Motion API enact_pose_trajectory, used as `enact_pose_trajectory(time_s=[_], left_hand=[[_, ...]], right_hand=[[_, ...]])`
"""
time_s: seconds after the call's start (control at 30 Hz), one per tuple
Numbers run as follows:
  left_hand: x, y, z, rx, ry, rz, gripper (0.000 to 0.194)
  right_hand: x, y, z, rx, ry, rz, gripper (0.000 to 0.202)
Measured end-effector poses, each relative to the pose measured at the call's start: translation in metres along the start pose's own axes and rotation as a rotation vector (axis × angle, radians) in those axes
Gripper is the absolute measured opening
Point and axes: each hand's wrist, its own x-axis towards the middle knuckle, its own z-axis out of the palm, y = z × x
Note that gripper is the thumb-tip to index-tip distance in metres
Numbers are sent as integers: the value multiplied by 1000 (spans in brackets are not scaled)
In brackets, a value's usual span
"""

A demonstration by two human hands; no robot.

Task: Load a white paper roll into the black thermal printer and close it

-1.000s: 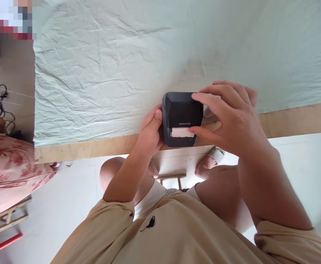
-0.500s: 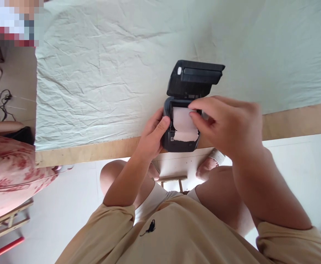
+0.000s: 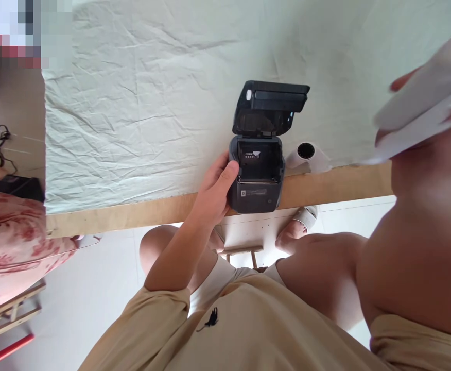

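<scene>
My left hand [image 3: 218, 186] grips the left side of a small black printer [image 3: 258, 198] at the table's front edge. The printer's lid [image 3: 270, 105] stands raised, and no roll sits in its paper compartment. Just right of the printer, a small white paper roll [image 3: 313, 157] with a dark core lies near the edge. At the far right my right hand [image 3: 430, 129], blurred and partly out of frame, is closed round a larger white paper roll [image 3: 426, 95] with a loose end hanging.
A pale green wrinkled cloth [image 3: 152, 103] covers the table, with a wooden strip [image 3: 163, 206] along its front. On the left are a person's pink patterned clothing [image 3: 9, 242], dark cables [image 3: 2, 147] and a wooden stool [image 3: 13, 309]. My knees are below the edge.
The paper in the printer is gone from its compartment. A small roll now lies right of the printer. My right hand has moved far right and holds a larger roll; my left hand stays put.
</scene>
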Motion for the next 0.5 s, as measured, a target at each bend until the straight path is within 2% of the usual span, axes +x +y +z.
enact_pose_trajectory(time_s=[0.07, 0.1, 0.13, 0.2, 0.37, 0.5], left_hand=[[2, -1, 0, -5, 3, 16, 54], [3, -3, -1, -5, 6, 18, 54], [5, -4, -1, -2, 9, 18, 55], [7, -6, -2, 8, 9, 28, 56], [10, -9, -2, 14, 6, 66, 49], [11, -8, -1, 15, 5, 80, 51]], right_hand=[[6, 32, 3, 75, -7, 34, 27], [7, 48, 6, 56, 88, 18, 21], [7, 61, 8, 3, 50, 44, 19], [4, 80, 12, -117, -3, 5, 21], [-2, 97, 8, -363, -74, -101, 26], [-3, 94, 2, -447, -122, -132, 53]])
